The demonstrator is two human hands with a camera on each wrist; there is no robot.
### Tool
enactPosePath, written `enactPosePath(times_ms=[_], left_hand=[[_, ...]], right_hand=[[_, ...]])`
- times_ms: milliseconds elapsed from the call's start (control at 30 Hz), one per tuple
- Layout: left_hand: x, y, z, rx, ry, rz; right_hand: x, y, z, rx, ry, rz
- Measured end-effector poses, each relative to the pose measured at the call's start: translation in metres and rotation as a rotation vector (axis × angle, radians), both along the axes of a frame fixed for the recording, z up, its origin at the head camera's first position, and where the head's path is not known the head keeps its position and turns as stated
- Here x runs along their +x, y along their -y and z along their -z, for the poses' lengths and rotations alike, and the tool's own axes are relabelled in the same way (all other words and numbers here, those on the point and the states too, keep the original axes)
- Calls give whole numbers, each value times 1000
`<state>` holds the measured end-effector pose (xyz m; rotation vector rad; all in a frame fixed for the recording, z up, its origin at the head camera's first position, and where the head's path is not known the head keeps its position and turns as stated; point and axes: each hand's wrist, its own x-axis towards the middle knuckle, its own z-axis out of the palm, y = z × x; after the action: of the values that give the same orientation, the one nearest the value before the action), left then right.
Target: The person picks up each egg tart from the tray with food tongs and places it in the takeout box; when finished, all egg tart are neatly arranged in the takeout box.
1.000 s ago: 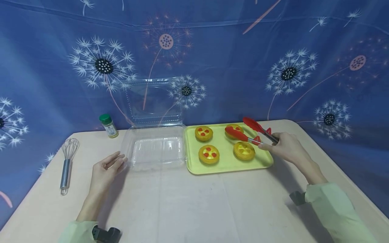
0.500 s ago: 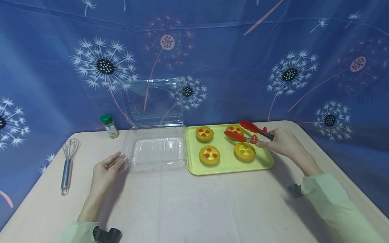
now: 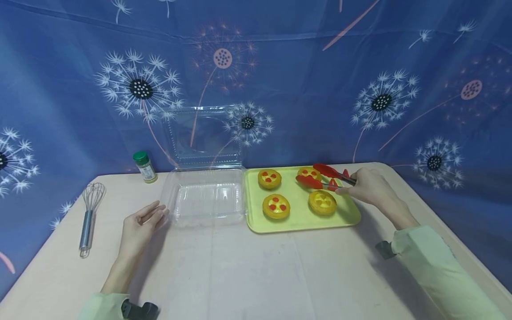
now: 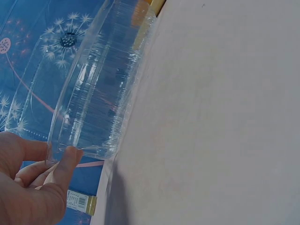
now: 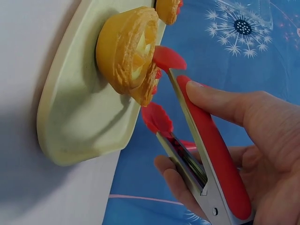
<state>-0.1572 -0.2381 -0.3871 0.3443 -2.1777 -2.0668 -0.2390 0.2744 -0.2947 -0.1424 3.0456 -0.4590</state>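
My right hand (image 3: 370, 189) grips red-tipped tongs (image 5: 213, 164), thumb on one red-covered arm and fingers on the other. The tongs' two red tips are apart, beside the egg tart at the back right (image 3: 307, 171) and above the yellow tray (image 3: 296, 222). Whether they touch that tart I cannot tell. In front of it sits a tart with yellow pieces on top (image 3: 322, 203). Two tarts with red dots, one at the back (image 3: 270, 179) and one at the front (image 3: 276, 206), lie on the tray's left. My left hand (image 3: 138, 229) pinches the near-left rim of a clear plastic container (image 4: 89, 93).
The container's lid (image 3: 204, 138) stands raised against the blue dandelion-print cloth (image 3: 296, 89). Behind my left hand is a green-capped seasoning jar (image 3: 145, 168). A whisk (image 3: 88, 222) lies at the table's left edge. The tray's left side adjoins the container.
My right hand has moved left and slightly forward, bringing the tongs' tips down around the back-right tart, with less space between them. The left hand keeps its place at the container.
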Motion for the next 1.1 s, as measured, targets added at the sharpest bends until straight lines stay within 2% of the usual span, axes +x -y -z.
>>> enactPosePath(times_ms=[300,500,833,1100], left_hand=[[0,0,0,8,-19,7],[-1,1,1,7,8,-6],[0,0,0,-21,31,-15],[0,0,0,-23,7,-15]], right_hand=[[-1,3,0,14,-20,10],[-3,3,1,1,-36,8],[1,1,-1,-33,-5,-2],[7,5,-11,-14,-95,-28]])
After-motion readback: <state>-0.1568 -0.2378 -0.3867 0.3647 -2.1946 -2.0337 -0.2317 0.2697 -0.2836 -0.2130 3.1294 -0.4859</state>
